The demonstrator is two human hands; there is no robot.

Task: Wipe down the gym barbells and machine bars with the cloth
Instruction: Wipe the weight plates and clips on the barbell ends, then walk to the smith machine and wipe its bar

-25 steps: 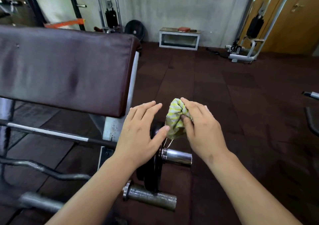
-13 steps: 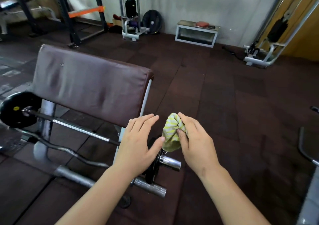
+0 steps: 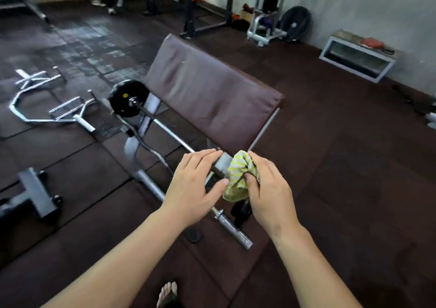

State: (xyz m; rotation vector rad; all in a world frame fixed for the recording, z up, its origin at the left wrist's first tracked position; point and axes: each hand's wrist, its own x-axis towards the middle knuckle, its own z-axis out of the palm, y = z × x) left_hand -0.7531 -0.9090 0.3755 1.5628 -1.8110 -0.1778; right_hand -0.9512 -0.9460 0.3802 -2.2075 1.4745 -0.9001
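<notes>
Head view: I am looking down over both hands at a padded bench (image 3: 212, 100) on a dark rubber floor
Left hand (image 3: 195, 187): flat, fingers straight and a little spread, gripping nothing; the thumb tip touches the cloth
Right hand (image 3: 271, 189): thumb and fingers pinch the bunched cloth (image 3: 237, 178)
Cloth: yellow-striped, wadded between the two hands, held just above the metal under them; I cannot tell whether it touches a bar
Barbell (image 3: 165, 128): runs from under the hands away to their upper left, ending at a black plate (image 3: 128, 97)
Curl bar (image 3: 151, 151): wavy, just to the near side of the barbell, left of the hands
What changed: over the last second my view lifted and swung left. The near bar end that filled the frame below the hands is now mostly covered, and the far plate has come into sight. The hands kept the same pose
Meaning: I judge the near end is finished and the long shaft to the left is still unwiped
Next: lower the cloth onto the shaft and wipe leftward
</notes>
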